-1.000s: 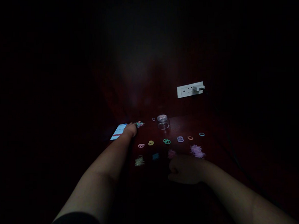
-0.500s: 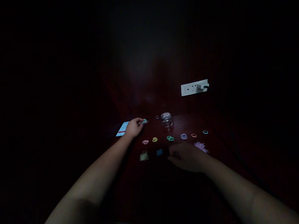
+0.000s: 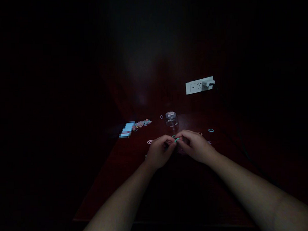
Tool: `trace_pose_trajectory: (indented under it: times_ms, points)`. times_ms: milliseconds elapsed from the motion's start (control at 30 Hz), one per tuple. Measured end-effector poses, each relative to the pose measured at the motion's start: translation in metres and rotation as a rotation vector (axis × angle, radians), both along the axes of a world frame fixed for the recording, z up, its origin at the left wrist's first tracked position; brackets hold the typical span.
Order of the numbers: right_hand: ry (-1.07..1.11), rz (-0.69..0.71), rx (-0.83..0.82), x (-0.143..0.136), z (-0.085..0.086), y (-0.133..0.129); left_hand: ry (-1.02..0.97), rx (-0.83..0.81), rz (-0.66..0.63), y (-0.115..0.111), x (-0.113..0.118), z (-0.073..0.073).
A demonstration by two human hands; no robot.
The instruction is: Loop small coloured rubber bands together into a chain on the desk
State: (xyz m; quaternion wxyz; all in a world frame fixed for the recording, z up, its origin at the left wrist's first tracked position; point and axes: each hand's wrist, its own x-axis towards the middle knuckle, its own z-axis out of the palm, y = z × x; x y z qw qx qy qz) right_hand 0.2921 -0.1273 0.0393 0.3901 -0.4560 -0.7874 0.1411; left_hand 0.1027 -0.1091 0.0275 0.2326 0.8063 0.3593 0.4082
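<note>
My left hand and my right hand meet over the middle of the dark red table. Their fingertips pinch a small green hair tie between them. Just behind it, another green hair tie lies on the table, partly covered. Pink hair ties peek out beside my left hand, and an orange one shows past my right fingers. My hands hide most of the other sorted groups. At the back left lies a mixed pile of coloured hair ties.
A clear lidded jar stands near the back wall, with a lone purple ring to its left. A lit phone lies at the left edge. Rightward is a teal ring. A wall socket holds a plug with a dark cable.
My left hand has come from the pile at the back left to the middle, uncovering the pile. My right hand has risen slightly to meet it at the green hair tie.
</note>
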Motion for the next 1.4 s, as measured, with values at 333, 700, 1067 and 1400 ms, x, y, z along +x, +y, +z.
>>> trace_pose_trajectory:
  times_ms: [333,700,1067,1400]
  points:
    - [-0.069,0.019,-0.048,0.001,0.001,0.000,0.039,0.016,0.031,0.000,-0.006,-0.001]
    - [-0.070,-0.030,-0.104,0.001,0.001,0.000,0.013,0.066,-0.055,-0.003,-0.005,0.001]
    - [-0.035,-0.032,-0.045,0.003,-0.006,0.004,0.017,0.208,-0.083,0.002,-0.007,-0.001]
    - [-0.049,0.076,0.043,0.003,0.001,0.000,-0.033,0.218,-0.046,0.006,-0.009,-0.003]
